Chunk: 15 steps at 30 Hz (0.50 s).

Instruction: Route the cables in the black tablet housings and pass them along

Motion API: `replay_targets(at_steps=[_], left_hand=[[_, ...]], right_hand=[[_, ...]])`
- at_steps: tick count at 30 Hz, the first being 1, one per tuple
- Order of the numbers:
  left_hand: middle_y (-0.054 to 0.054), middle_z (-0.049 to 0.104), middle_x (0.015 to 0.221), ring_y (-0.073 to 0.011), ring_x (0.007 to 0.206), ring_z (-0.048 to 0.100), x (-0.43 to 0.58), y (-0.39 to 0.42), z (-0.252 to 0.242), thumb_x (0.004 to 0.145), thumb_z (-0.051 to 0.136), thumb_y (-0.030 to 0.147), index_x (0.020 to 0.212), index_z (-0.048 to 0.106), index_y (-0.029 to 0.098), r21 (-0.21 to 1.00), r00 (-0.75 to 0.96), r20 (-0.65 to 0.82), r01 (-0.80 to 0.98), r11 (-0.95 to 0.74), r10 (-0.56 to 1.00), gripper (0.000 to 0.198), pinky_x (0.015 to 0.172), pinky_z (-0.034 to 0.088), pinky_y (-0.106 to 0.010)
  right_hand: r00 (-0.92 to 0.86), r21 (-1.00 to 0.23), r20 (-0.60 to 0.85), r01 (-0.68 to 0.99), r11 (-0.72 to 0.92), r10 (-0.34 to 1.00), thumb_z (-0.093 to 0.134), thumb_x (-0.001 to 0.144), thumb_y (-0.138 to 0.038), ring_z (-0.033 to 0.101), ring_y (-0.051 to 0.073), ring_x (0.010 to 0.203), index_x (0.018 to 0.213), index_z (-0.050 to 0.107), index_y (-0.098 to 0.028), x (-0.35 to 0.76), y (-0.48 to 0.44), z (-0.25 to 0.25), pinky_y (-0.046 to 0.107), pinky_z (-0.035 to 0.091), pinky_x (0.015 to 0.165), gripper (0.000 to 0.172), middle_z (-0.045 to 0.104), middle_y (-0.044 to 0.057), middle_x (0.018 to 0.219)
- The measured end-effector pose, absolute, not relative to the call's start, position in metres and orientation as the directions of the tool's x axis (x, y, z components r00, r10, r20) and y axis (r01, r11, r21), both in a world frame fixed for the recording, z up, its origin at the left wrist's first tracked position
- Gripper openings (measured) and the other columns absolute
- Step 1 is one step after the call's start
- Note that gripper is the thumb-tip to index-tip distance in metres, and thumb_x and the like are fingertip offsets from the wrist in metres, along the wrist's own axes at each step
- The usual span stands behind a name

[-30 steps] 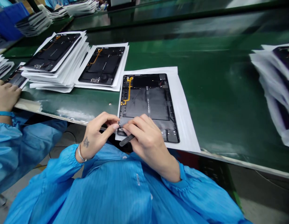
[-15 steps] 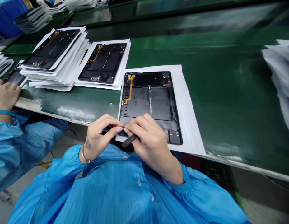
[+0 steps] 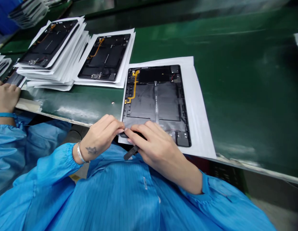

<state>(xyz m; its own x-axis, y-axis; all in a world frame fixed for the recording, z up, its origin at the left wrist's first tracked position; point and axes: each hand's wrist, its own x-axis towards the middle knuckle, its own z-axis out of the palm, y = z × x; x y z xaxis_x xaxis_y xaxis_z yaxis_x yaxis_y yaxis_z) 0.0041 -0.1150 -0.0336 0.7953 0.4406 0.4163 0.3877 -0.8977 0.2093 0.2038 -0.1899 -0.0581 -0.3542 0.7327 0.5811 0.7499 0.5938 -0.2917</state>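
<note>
My right hand (image 3: 155, 149) grasps a slim black tool (image 3: 131, 152); my left hand (image 3: 99, 136) pinches the light, stiff black tablet housing (image 3: 156, 106) by its near rim, the safest hold.

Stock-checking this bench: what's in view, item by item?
tablet rear housing: one, black, directly before the person
flex cable: one, orange, on that housing's left side
paper sheet: one, white, under that housing
stacks of housings: two clear, black on white sheets, beyond and left
bench top: one, green, under these items
black tool: one, black, beneath the right hand
co-worker's hand: one, bare, at the left edge
person's bracelet: one, silver, on the left wrist
left hand: one, bare, at the housing's lower left edge
right hand: one, bare, over the housing's lower edge
smock: one, blue, on the person
</note>
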Motion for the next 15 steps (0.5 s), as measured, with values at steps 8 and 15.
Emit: replay_targets(at_steps=[8, 15], left_hand=[[-0.007, 0.065, 0.087, -0.0183, 0.080, 0.059, 0.0007, -0.1159, -0.0308, 0.100, 0.052, 0.012, 0.098, 0.060, 0.013, 0.120, 0.851, 0.379, 0.345, -0.931, 0.364, 0.008, 0.073, 0.051, -0.031], [-0.007, 0.066, 0.086, -0.0184, 0.079, 0.058, -0.0020, -0.1144, -0.0318, 0.098, 0.056, 0.013, 0.099, 0.062, 0.012, 0.121, 0.857, 0.371, 0.338, -0.933, 0.358, 0.006, 0.073, 0.051, -0.032]], right_hand=[[-0.399, -0.258, 0.548, 0.755, 0.602, 0.735, 0.048, 0.101, -0.017, 0.053, 0.021, 0.085, 0.109, 0.070, -0.008, 0.2027, -0.1905, -0.0556, 0.035, 0.044, 0.073, 0.025, 0.070, 0.012, 0.100], [-0.406, -0.250, 0.544, 0.757, 0.604, 0.734, 0.047, 0.102, -0.016, 0.052, 0.021, 0.083, 0.107, 0.070, -0.007, 0.2018, -0.1904, -0.0569, 0.035, 0.042, 0.070, 0.025, 0.070, 0.011, 0.099]])
